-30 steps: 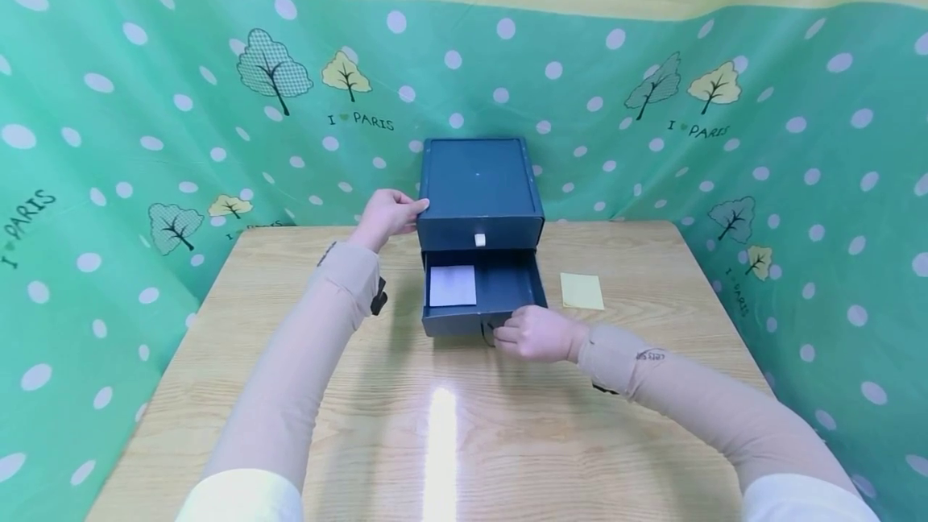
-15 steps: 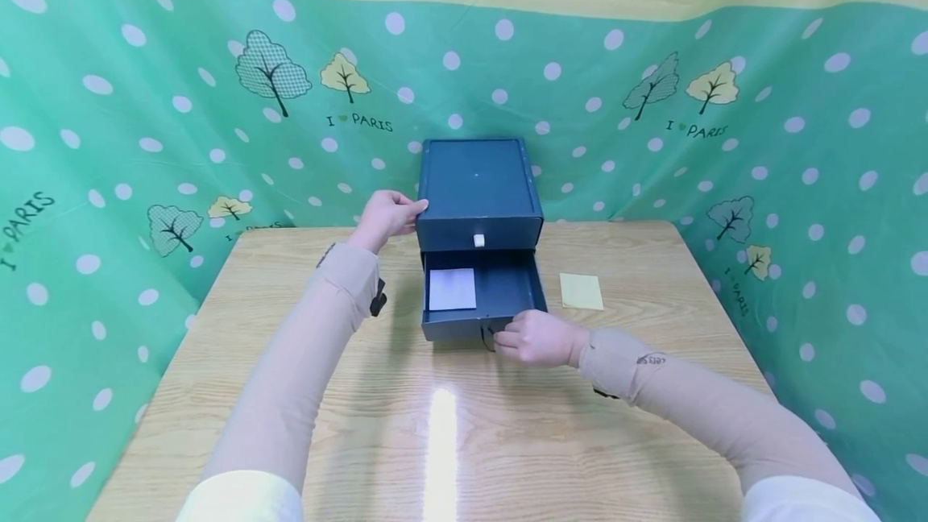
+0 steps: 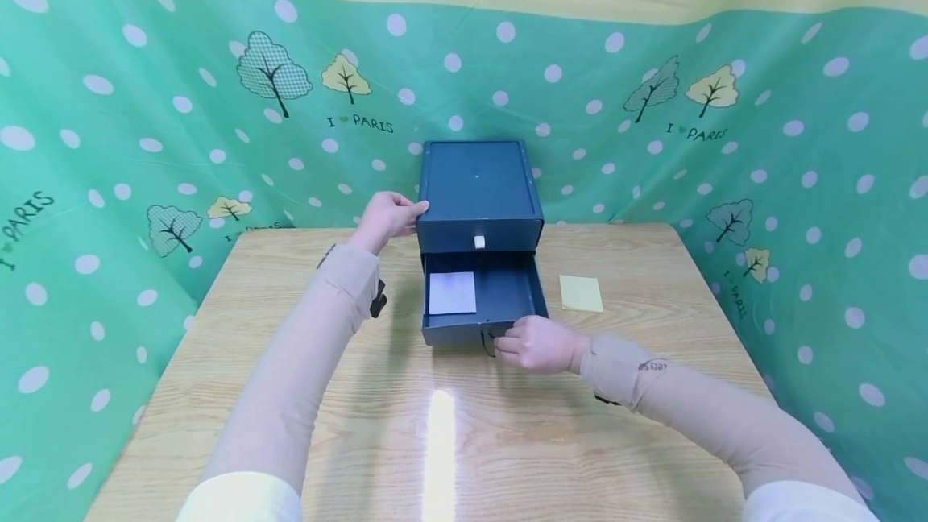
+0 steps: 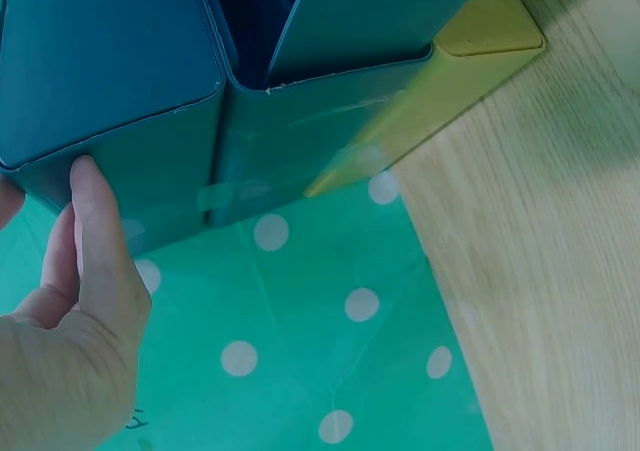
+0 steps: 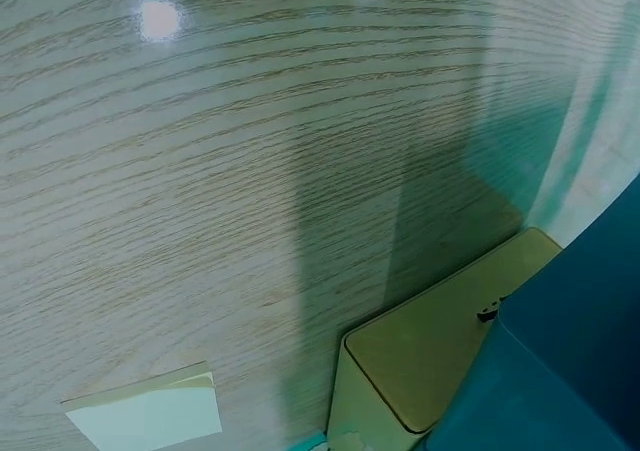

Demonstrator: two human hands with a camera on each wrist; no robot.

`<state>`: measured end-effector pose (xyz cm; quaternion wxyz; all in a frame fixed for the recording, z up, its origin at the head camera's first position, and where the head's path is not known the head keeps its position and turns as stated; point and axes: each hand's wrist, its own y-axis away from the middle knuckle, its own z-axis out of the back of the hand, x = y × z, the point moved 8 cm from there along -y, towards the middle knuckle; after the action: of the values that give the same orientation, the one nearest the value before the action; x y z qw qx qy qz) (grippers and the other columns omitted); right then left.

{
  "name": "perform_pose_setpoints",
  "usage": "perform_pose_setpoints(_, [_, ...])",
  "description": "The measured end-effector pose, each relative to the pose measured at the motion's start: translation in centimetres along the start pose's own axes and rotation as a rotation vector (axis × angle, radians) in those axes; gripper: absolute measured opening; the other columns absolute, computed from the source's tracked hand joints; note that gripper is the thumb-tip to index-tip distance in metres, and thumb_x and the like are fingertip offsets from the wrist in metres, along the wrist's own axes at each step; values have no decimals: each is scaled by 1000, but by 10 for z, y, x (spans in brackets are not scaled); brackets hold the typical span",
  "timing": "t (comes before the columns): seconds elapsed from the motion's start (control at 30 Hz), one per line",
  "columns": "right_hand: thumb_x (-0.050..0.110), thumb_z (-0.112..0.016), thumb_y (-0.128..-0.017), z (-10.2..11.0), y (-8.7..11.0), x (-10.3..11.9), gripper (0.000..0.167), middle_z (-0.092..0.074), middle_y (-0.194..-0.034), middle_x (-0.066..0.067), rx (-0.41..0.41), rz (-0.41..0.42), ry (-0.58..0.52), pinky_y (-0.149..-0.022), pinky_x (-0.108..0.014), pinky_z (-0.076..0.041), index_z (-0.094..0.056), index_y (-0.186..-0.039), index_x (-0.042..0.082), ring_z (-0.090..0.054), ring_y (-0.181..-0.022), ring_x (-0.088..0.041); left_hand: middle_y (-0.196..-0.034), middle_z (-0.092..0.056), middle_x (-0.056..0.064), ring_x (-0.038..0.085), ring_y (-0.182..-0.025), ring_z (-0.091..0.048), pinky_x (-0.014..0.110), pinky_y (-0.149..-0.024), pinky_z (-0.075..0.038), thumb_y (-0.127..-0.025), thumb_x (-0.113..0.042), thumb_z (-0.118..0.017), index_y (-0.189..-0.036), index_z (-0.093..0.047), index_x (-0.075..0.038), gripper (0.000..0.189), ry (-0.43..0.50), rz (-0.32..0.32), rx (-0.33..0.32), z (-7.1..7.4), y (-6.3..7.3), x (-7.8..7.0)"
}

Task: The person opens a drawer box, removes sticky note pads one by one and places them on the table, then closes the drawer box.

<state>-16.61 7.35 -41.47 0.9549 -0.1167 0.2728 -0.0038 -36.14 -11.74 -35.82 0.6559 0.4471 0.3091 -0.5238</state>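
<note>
Touching the left front edge of the smooth navy cabinet, the left hand has its fingers extended. The cabinet stands toward the back of the wood-grain worktop, front toward the near side. Its boxy open drawer projects the same way — sliding axis front to back — with a pale square sheet at its left side. Farther right, the right hand curls round a black cord pull. The drawer sits slightly farther out than one second ago. Rightmost — a square yellow note, flat on the worktop.
</note>
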Motion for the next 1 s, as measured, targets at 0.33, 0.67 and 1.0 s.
perform_pose_setpoints(0.33, [12, -74, -76, 1, 1, 3, 14, -71, -87, 7, 6, 0, -6, -61, -12, -53, -73, -89, 18, -64, -72, -1, -111, -54, 10, 23, -104, -58, 32, -89, -56, -92, -25, -62, -106, -58, 3, 32, -1, -8, 4, -1, -1, 0])
perform_pose_setpoints(0.67, [11, -70, -79, 1, 1, 5, 12, -71, -86, 7, -18, 20, -1, -58, -13, -51, -74, -88, 17, -64, -71, -1, -112, -54, 10, 24, -104, -58, 32, -89, -56, -93, -26, -62, -107, -58, 3, 32, 1, -7, 7, 1, -1, 1])
perform_pose_setpoints(1.0, [8, -68, -79, 3, 0, 9, 10, -68, -79, 7, -60, 47, 5, -53, -14, -47, -72, -84, 16, -60, -63, -2, -115, -55, 12, 24, -106, -59, 31, -89, -57, -92, -26, -62, -109, -58, 3, 34, 3, -2, 4, 1, -2, 1])
